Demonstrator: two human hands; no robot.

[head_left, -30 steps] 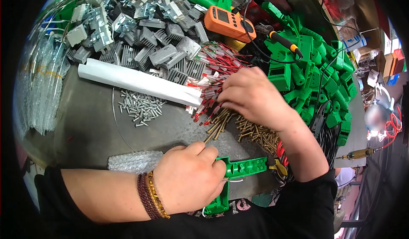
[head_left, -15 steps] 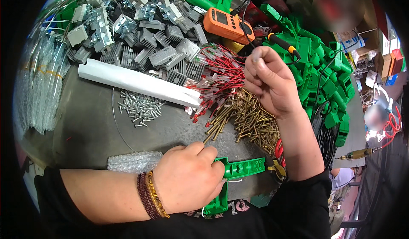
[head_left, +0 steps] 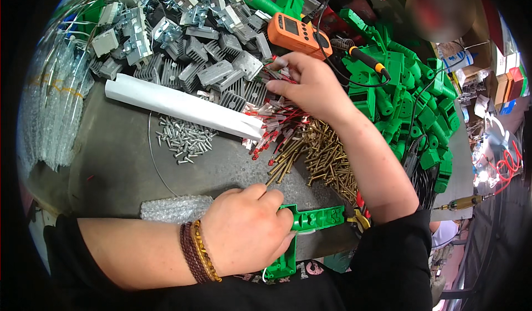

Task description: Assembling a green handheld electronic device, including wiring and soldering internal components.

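Observation:
My left hand (head_left: 244,230) is closed over a green plastic housing (head_left: 318,218), a hollow angled shell whose middle it hides. One arm of the shell sticks out to the right, the other toward my body, and a bit of white wire shows at its lower end. Thumb and fingers parted, my right hand (head_left: 313,84) hovers at the pile of red wires with clear and white connectors (head_left: 271,117). No object shows between those fingers. Just below lies a heap of long brass-coloured screws (head_left: 332,164).
Finned grey heat sinks (head_left: 213,73) and metal-and-white parts are heaped at the back left. A rolled white sheet (head_left: 180,106) lies before them, with short silver screws (head_left: 185,139) below. At the right are an orange meter (head_left: 296,34), green housings (head_left: 421,95) and yellow-handled pliers (head_left: 360,219).
My right hand has moved left and slightly away from me, from above the brass screws to the red wires, and its pinched fingers have opened. The left hand stays where it was.

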